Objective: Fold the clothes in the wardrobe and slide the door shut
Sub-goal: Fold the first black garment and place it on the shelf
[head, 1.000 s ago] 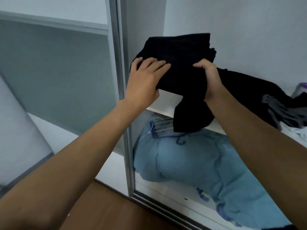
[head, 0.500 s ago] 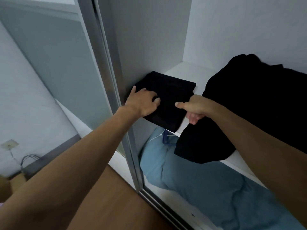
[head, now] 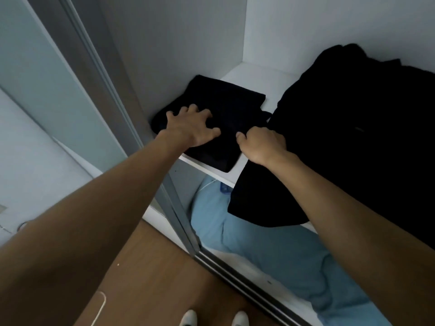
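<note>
A folded black garment (head: 226, 100) lies in the left corner of the white wardrobe shelf (head: 237, 169). My left hand (head: 190, 128) rests on it with fingers spread. My right hand (head: 261, 144) sits just to the right, fingers curled at the edge of a loose black garment (head: 353, 137) that is heaped on the shelf and hangs over its front edge. Whether it grips the cloth is hidden. The sliding door (head: 47, 74) stands at the left with its metal frame (head: 110, 90) beside the shelf.
A light blue bedding bundle (head: 270, 243) fills the compartment below the shelf. The door track (head: 247, 274) runs along the wooden floor (head: 153, 278). My shoe tips (head: 214, 318) show at the bottom edge.
The folded black garment went from held up in both hands down onto the shelf's left corner. My left hand now lies spread on it; my right hand shifted toward the loose black heap.
</note>
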`<state>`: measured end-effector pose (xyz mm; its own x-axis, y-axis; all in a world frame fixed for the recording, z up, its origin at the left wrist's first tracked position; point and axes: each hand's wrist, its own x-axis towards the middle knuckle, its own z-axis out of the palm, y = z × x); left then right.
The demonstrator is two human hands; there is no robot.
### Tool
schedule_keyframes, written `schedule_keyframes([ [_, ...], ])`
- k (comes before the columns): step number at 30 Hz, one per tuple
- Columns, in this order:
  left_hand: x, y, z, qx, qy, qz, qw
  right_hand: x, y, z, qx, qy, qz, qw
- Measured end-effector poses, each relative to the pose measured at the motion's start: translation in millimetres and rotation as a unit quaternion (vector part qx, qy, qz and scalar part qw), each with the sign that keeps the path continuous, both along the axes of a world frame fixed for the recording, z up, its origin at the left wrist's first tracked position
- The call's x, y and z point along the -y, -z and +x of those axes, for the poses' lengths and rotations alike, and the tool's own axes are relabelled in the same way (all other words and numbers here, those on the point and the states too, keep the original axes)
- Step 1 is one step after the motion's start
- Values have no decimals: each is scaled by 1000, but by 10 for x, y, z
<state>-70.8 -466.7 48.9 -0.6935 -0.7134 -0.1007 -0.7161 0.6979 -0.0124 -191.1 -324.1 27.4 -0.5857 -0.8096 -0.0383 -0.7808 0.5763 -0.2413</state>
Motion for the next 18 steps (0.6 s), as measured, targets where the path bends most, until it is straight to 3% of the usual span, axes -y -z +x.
schedule_keyframes([
  [4, -104, -12, 11, -4, 21, -14, 1000, -197, -52, 59, 95, 3, -43, 995],
  [6, -105, -32, 46, -6, 38, -10, 999, -317, -159, 102, 93, 9, -107, 990],
  [10, -20, -137, 146, -22, 63, 40, 997, -586, -395, 124, -103, 27, -291, 951],
  [12, 8, -191, 190, -60, 88, 71, 992, -695, -504, -17, -163, 93, -254, 949],
  [15, -83, -282, 182, -157, 150, 103, 971, -915, -557, -255, -42, 250, -103, 962],
  [18, -265, -344, 61, -248, 198, 204, 926, -1082, -425, -305, 85, 269, -128, 951],
])
